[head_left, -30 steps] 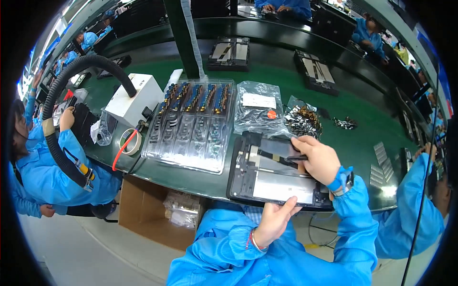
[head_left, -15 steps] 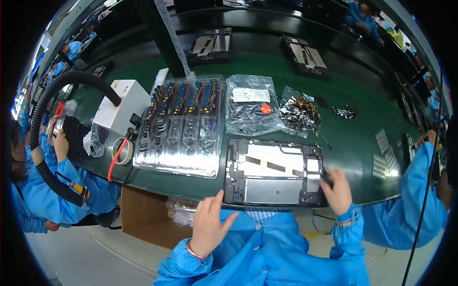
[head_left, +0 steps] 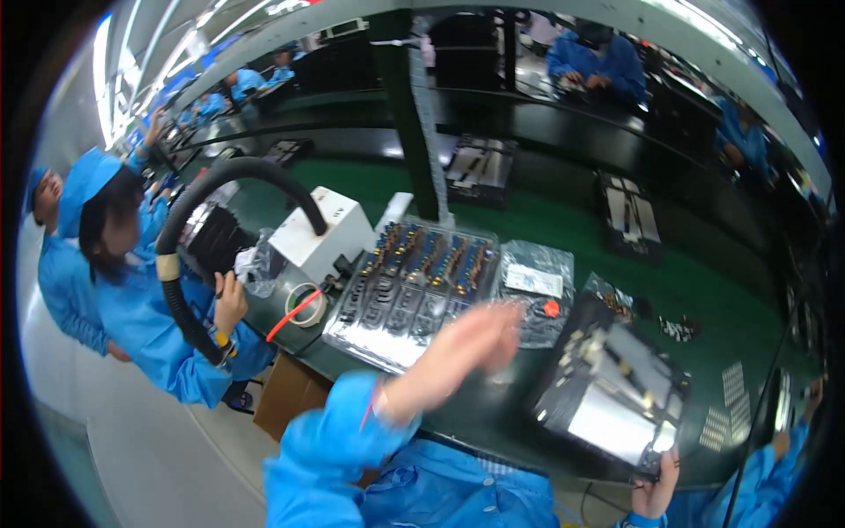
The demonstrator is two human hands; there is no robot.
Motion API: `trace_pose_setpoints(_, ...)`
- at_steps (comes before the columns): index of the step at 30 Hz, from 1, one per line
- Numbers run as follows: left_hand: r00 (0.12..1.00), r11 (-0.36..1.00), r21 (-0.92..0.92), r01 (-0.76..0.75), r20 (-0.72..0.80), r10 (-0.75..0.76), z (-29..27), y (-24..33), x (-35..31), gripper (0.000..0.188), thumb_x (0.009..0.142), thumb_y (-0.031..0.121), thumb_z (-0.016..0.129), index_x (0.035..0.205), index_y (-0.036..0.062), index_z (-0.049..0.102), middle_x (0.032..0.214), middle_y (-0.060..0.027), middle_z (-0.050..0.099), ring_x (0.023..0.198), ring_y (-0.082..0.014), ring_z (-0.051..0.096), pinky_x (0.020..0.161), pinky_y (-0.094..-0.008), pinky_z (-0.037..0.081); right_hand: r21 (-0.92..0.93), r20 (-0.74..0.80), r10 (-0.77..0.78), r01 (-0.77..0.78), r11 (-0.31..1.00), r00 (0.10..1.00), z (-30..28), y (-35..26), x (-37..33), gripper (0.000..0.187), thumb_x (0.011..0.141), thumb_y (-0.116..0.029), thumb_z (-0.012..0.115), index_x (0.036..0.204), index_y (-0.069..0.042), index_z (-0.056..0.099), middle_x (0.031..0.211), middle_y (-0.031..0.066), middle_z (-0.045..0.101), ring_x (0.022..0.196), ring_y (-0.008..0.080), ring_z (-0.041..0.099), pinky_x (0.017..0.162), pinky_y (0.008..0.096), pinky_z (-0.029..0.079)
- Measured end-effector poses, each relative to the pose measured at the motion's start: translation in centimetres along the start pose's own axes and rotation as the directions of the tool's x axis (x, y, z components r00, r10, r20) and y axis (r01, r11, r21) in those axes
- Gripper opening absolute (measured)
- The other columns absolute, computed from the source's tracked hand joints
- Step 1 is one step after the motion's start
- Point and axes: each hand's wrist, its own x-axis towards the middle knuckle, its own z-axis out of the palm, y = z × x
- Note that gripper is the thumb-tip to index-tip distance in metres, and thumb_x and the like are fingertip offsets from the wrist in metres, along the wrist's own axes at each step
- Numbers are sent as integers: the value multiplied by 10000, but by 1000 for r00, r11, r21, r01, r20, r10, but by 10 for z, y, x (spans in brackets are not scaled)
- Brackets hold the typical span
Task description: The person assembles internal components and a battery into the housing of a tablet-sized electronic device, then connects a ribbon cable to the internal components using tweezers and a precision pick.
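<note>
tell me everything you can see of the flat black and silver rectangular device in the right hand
The flat black and silver rectangular device has a black frame around bright, metal-looking silver plates, crossed by a dark strip with pale patches. It is slanted in the view, over the dark green tabletop; whether any edge rests there is unclear. The right hand grips its near right corner; the left hand is apart from it. Blur hides finer detail.

You are holding your left hand [head_left: 465,348] higher than your right hand [head_left: 654,495], well apart.
Your left forearm [head_left: 339,437] is slanting up from the lower left, the blurred hand pointing toward the upper right just below centre; your right hand is gripping at the lower right, its forearm barely showing.
</note>
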Motion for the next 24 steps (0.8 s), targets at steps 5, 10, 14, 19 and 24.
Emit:
trace_pose_setpoints(5,866,920,-374,-118,-493,-89,-73,-29,232,529,865,229,501,1270,-69,337,1364,-202,343,1245,-296,365,1013,-377,309,-769,250,-467,467,436,848,-5,-16,37,512,762,88,512,1255,-33,445,1211,158,471,1002,270,526,826,325,451)
trace_pose_setpoints(10,223,950,-298,94,-923,-312,-153,-95,345,623,724,244,550,1218,-76,346,1288,-272,364,1168,-410,404,1012,-444,321,-238,-321,-143,66,969,936,36,-33,48,464,835,-154,591,1266,-56,449,1257,97,428,1027,198,489,678,274,471)
trace_pose_setpoints(14,88,965,-243,101,-964,-252,-132,-54,334,594,713,279,644,1103,-117,432,1069,-292,549,985,-420,553,902,-451,423,-145,-246,-278,248,958,929,53,-51,77,322,808,-89,613,1120,-40,555,1072,124,574,923,200,567,699,296,479)
trace_pose_setpoints(19,85,911,-264,-317,-965,-250,-162,-33,349,481,748,256,650,1039,-102,514,1066,-255,570,929,-379,581,821,-439,484,-251,66,-307,314,916,949,125,-54,172,428,859,-112,520,1265,-27,416,1002,46,586,611,16,498,387,152,283)
trace_pose_setpoints(24,722,681,-644,-348,-647,-243,-142,12,329,320,819,203,562,1086,26,554,1096,-104,571,964,-280,570,819,-439,472,-297,159,-121,164,941,980,202,-5,276,529,798,-160,639,1252,-61,387,1043,50,561,688,80,548,403,181,283)
